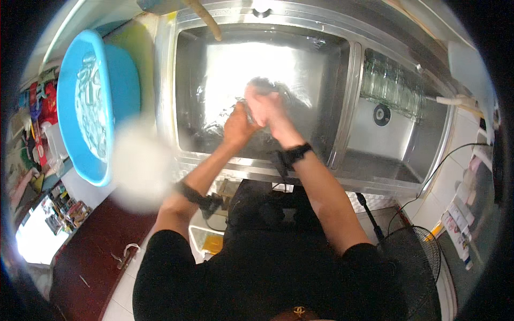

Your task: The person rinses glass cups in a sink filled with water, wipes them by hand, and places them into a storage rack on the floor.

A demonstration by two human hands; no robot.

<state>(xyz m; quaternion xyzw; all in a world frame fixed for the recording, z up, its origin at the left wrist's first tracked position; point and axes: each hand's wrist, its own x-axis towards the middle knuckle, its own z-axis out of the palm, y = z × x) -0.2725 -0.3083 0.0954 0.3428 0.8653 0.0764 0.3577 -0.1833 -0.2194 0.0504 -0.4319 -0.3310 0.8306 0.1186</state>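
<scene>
Both hands are together over the water in the large stainless-steel sink basin (341, 100). My left hand (239, 126) has its fingers curled around a clear, shiny object (248, 110), perhaps glass, mostly hidden between the hands. Pressed close against it on the right is my right hand (267, 106), blurred, with its grip hidden. A dark, blurred patch shows just beyond the right hand's knuckles; I cannot tell what it is. Bright glare and ripples cover the water around the hands.
Clear glass bottles (391, 82) stand in rows in the smaller right basin, behind its drain (381, 115). At the left, a blue plastic tub (124, 80) holds several clear glass items. A tan hose (204, 18) hangs over the far rim. A blurred white shape (142, 166) covers the near-left corner.
</scene>
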